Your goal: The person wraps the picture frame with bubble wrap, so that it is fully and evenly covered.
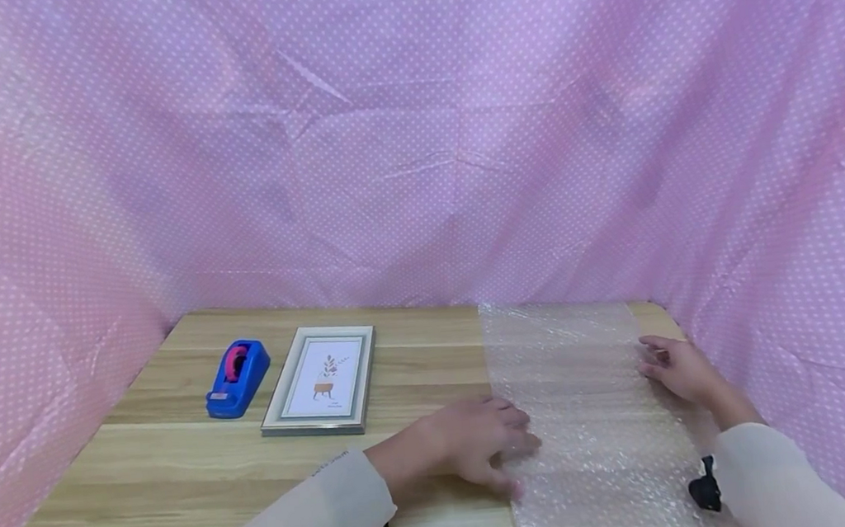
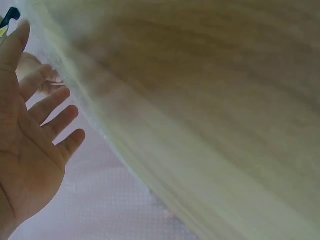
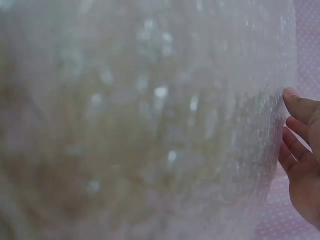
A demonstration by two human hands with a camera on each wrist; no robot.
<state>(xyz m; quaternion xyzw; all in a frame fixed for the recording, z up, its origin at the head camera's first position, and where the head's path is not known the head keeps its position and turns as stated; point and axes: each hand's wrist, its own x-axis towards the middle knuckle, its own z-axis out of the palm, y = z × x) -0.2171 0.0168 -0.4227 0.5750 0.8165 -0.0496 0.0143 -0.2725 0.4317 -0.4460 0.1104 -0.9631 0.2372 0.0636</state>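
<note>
A sheet of clear bubble wrap (image 1: 583, 416) lies flat on the right part of the wooden table. The left hand (image 1: 477, 441), fingers spread, is at its left edge; in the left wrist view the same hand (image 2: 37, 135) shows its palm and relaxed fingers. At the sheet's right edge is the right hand (image 1: 680, 369), its fingers loosely bent. The right wrist view shows that hand (image 3: 302, 150) with fingertips at the edge of the bubble wrap (image 3: 165, 125), holding nothing that can be seen.
A framed picture (image 1: 322, 381) of a plant lies left of the bubble wrap. Farther left stands a blue tape dispenser (image 1: 238, 379) with a pink core. Pink dotted cloth (image 1: 412, 132) hangs behind and beside the wooden table (image 1: 164, 482).
</note>
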